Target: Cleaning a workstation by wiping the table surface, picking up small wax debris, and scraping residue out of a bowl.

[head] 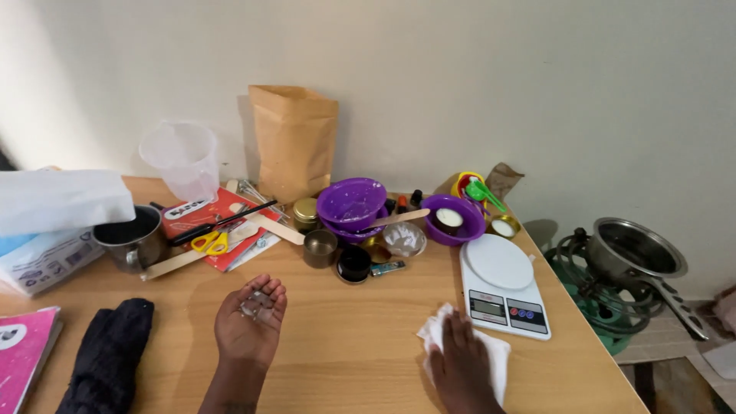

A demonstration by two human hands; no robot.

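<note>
Head view: small clear bits point(255, 305) are being cradled in the upturned, loosely cupped left hand point(249, 326) over the table point(345, 353), while a white tissue point(497, 354) is being pressed flat under the open right hand point(460, 364), just beside the scale point(502, 284). The bits are judged liable to be spilled if the palm is tilted, and the scale to be nudged by a wide wipe.

Table point(360, 360): smooth matt wood laminate. Right hand point(464, 364) presses soft white tissue point(498, 356); scale point(504, 285) glossy white plastic. Pot point(632, 249) shiny metal; bag point(294, 138) matt brown paper
</note>
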